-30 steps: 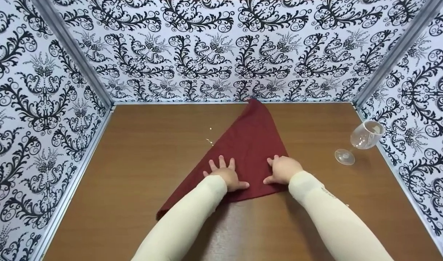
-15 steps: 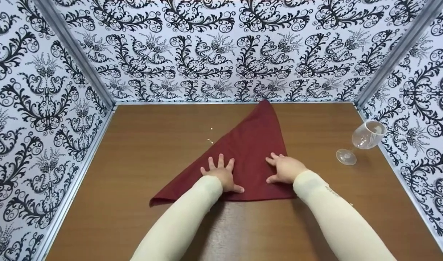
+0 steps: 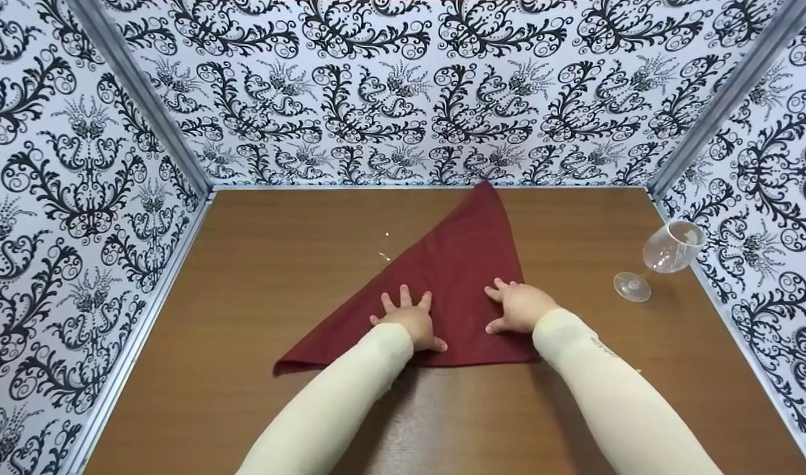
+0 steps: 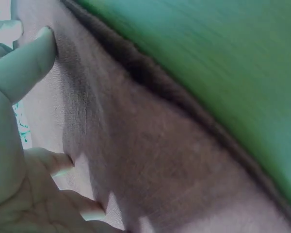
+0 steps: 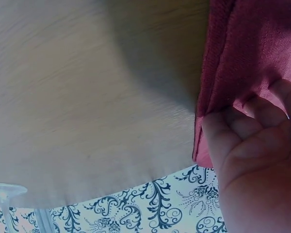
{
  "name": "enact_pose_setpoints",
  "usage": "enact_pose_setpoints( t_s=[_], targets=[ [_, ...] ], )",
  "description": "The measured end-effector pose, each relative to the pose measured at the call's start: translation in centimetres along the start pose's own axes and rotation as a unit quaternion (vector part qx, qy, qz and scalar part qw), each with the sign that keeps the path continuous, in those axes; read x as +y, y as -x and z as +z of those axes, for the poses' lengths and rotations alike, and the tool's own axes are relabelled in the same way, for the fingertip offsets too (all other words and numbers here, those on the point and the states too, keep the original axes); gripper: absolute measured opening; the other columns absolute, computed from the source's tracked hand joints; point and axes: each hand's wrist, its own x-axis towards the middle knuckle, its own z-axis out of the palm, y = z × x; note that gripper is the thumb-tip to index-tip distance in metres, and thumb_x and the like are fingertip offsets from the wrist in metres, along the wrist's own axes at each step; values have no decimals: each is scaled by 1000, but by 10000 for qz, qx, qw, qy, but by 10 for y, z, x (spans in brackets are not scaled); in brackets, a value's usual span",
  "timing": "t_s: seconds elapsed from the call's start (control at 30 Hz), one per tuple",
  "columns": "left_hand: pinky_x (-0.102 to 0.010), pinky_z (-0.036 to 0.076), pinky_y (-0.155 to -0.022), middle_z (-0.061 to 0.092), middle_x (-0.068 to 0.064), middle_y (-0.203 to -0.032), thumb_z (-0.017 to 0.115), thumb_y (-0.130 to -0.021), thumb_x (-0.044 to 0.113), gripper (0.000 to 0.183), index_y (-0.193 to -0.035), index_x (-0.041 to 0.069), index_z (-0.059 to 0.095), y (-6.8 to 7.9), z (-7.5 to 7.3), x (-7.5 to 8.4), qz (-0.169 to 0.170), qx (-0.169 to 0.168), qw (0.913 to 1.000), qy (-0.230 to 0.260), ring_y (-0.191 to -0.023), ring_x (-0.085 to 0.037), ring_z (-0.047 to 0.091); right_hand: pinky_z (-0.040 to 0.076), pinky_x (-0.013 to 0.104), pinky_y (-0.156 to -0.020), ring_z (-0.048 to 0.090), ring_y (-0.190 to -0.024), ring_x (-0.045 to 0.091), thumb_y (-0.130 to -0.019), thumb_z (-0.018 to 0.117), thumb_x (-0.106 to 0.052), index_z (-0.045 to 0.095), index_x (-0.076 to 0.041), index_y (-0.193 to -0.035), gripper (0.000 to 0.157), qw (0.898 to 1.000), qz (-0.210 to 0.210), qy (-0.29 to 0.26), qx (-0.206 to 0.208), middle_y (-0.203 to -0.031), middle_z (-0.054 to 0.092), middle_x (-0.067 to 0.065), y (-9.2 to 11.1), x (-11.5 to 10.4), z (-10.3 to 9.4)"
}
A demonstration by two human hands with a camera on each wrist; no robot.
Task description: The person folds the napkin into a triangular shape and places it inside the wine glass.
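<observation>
Cloth (image 3: 459,264) laid out as a triangle, with a hand on either side

It lies near the middle of the counter (image 3: 270,264), one corner reaching toward the back wall (image 3: 396,99), another trailing off to my left. My left grip (image 3: 409,323) is wide, fingers fanned and thumb stretched out, resting on top near the front edge. My right grip (image 3: 520,307) is wide too, though a little bent at the fingers, with its tips on the red fabric close to the right edge. Neither one pinches anything. I'd judge they sit apart so the stretch between them lies smooth and doesn't slide; something this soft would probably bunch if only one side were pinned. My left wrist view shows a dark gap along one edge, so I take it to be folded into layers, which spread fingers would help line up.

As for containers, I see one stemmed glass (image 3: 673,246), standing on its foot near the side wall (image 3: 766,218), well apart from my right grip. I make out no drink in its clear bowl. I suppose that spot suits something easily knocked over.
</observation>
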Motion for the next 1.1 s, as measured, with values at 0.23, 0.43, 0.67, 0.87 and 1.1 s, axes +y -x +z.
enact_pose_setpoints(
  t_s=[0.23, 0.43, 0.67, 0.87, 1.1],
  targets=[
    [-77, 16, -123, -7, -11, -179, 84, -78, 66, 119, -170, 36, 15, 2, -1, 0, -35, -133, 9999, -36, -162, -50, -9, 37, 58, -122, 40, -150, 50, -90, 80, -50, 45, -7, -160, 90, 9999, 56, 123, -46, -166, 36, 26, 0, -3, -1],
    [-77, 15, -123, -3, -11, -179, 87, -76, 63, 119, -170, 34, 19, 2, -5, -3, 51, -55, 10000, 36, -162, -49, -7, 38, 58, -122, 42, -149, 51, -89, 80, -52, 46, -6, -159, 90, 9998, 115, 147, 9, -165, 38, 27, 1, -5, 0],
    [-78, 13, -123, -4, -10, -179, 88, -75, 62, 121, -170, 35, 18, 0, -6, -7, 129, -80, 9999, 14, -162, -49, -8, 44, 58, -117, 50, -142, 52, -87, 80, -54, 50, -4, -156, 90, 9993, 44, 343, 132, -161, 43, 30, 0, -9, 3],
    [-77, 13, -123, -4, -9, -179, 89, -76, 60, 120, -170, 35, 19, -1, -7, -11, 217, -60, 9997, -2, -163, -48, -8, 49, 58, -111, 55, -138, 50, -87, 80, -55, 51, -4, -155, 90, 9987, 79, 485, 168, -158, 46, 31, 1, -13, 4],
    [-76, 12, -125, -4, -7, -180, 90, -76, 56, 118, -169, 38, 19, -1, -15, -19, 375, -162, 9991, -118, -163, -45, -9, 55, 57, -103, 60, -133, 48, -88, 78, -58, 54, -2, -152, 89, 9975, 92, 679, 159, -154, 51, 32, 7, -24, 3]
  ],
)
